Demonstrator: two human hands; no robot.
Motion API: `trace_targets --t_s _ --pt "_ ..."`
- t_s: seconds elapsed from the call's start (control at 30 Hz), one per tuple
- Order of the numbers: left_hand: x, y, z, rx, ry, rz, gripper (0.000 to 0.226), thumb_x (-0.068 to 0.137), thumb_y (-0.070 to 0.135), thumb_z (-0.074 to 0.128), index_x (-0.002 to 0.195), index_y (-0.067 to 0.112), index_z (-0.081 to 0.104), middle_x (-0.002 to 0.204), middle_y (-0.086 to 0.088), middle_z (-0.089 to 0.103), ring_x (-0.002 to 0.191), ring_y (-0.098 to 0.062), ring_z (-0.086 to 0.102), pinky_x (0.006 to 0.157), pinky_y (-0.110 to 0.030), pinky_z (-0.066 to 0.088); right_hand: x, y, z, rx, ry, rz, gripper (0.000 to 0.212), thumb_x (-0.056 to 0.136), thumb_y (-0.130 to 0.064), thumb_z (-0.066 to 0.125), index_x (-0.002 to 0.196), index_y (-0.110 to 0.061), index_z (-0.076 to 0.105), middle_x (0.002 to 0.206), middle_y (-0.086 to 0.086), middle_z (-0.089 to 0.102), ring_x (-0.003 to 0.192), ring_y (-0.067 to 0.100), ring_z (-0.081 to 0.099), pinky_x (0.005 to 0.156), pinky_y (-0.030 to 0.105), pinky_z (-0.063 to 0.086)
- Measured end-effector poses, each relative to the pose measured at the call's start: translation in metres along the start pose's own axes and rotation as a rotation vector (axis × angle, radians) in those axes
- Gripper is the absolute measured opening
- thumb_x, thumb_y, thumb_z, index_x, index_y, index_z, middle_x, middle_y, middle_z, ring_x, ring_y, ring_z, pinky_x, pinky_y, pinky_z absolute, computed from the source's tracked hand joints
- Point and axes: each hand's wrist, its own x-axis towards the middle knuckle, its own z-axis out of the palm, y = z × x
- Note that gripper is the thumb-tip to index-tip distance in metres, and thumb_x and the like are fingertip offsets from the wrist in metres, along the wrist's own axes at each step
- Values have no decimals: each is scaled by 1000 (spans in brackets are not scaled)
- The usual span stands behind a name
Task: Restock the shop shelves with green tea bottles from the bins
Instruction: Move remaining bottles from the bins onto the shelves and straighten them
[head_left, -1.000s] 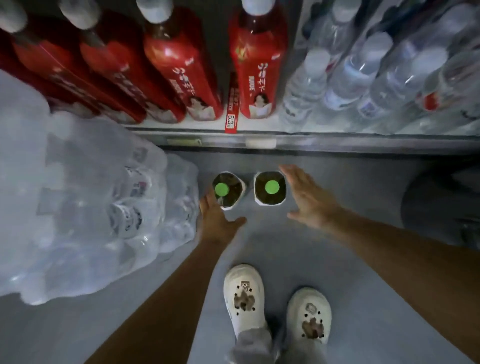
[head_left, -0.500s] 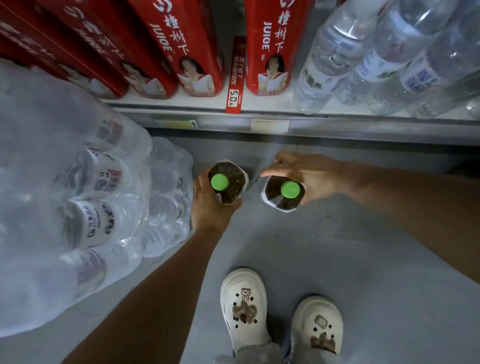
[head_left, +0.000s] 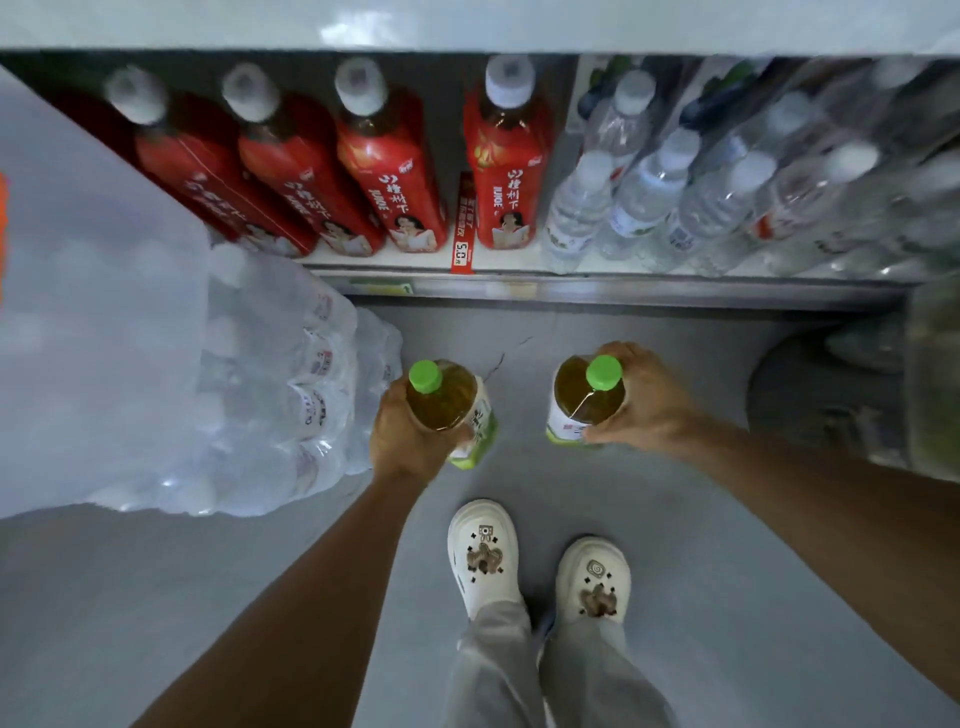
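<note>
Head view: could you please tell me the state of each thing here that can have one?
Left hand, gripping the left tea bottle.
Right hand, gripping the right tea bottle.
Left tea bottle, capped, in hand.
Right tea bottle, capped, in hand.
Juice bottles, capped, standing on the shelf.
Water bottles, capped, standing on the shelf.
Water pack, wrapped in plastic, on the floor.

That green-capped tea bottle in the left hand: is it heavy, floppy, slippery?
Probably hefty for its size: the green tea bottle looks full nearly up to its cap. Likely stiff, as the left hand wraps it without visible denting. Its glossy shoulder suggests smooth, somewhat slippery plastic.
</note>
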Motion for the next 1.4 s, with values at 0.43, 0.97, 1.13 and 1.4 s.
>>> trace_targets --t_s 0.43,0.97,1.13,1.4 --pt "-203 172 -195 -273 -178 209 74 56 0 91 118 19 56 115 -4 67 109 -24 65 97 -40 53 -202 -154 -225 548 63 -120 68 57 10 88 106 -27 59 93 -13 73 90 -11 67 76 8 49" --pt "-384 409 -444 -696 80 928 84 51 64 85 125 33 60 107 5 75 92 -10 74 73 -29 61 -401 -361 -531 597 582 -563 72 47 -48 87 110 -25 62 92 -18 74 83 -3 68 62 4 46" --pt "-431 453 -490 -846 99 1076 46 59 73 76 101 64 58 93 12 77 81 -11 76 59 -28 60 -452 -406 -581 665 608 -697 39 59 -43 81 96 -40 67 86 -19 75 77 1 72 52 12 51" --pt "-477 505 -557 -884 90 1266 63 63 75 74 112 37 59 84 3 77 75 -20 76 53 -30 58 -498 -450 -664 578 840 -809 63 54 -61 77 106 -28 67 93 -4 77 86 15 74 78 40 58"
